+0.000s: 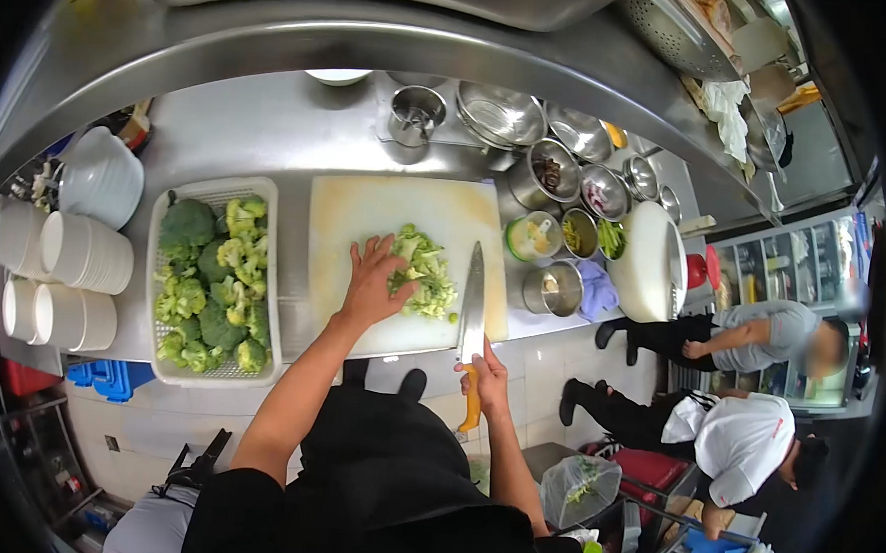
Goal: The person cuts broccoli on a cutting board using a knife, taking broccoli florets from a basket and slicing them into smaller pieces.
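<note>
Presently white basket (216,377) holds broccoli (221,323); right grip (491,381) clamped on knife (473,312), left grip (372,281) spread.

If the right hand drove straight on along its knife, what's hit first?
Past the cutting board, the knife in the right hand would probably meet the wide steel bowl first, though relative height is unclear.
</note>
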`<state>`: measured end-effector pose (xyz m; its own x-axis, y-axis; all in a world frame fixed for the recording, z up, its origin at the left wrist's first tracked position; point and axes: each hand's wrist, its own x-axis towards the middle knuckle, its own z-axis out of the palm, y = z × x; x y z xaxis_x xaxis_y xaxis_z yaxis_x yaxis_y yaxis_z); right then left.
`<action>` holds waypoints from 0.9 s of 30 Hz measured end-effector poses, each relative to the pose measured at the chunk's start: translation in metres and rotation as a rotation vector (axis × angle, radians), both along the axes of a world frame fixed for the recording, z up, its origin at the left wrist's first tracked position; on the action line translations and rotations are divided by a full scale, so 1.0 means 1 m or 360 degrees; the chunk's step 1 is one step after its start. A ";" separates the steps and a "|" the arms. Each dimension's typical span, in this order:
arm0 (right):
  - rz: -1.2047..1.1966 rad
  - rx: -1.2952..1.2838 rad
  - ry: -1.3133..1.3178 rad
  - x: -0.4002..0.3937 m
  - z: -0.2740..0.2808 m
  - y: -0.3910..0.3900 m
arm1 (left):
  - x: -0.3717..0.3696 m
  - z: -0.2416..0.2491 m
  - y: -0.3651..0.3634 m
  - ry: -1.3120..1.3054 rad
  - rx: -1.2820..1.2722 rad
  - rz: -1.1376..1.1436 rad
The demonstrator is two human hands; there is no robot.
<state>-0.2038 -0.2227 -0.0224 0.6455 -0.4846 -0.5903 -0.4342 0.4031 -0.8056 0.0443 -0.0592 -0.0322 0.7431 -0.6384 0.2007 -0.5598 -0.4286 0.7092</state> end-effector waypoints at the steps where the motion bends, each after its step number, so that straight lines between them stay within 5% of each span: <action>1: 0.0017 0.0051 -0.0017 0.000 0.003 0.000 | 0.004 -0.002 0.003 0.0059 -0.0080 0.0017; 8: 0.0060 0.0106 0.0000 0.013 -0.001 0.036 | -0.034 -0.003 -0.029 -0.0246 0.0138 -0.0092; 14: 0.0080 0.0195 -0.0083 0.032 -0.012 0.079 | -0.050 -0.029 -0.055 -0.0341 -0.0174 0.0482; 20: 0.0105 0.0260 -0.0200 0.029 -0.029 0.087 | -0.045 -0.032 -0.053 -0.0443 -0.0176 0.0531; 27: -0.0116 0.0299 -0.0427 -0.024 -0.008 0.075 | -0.095 0.022 -0.090 -0.0638 -0.0261 0.0306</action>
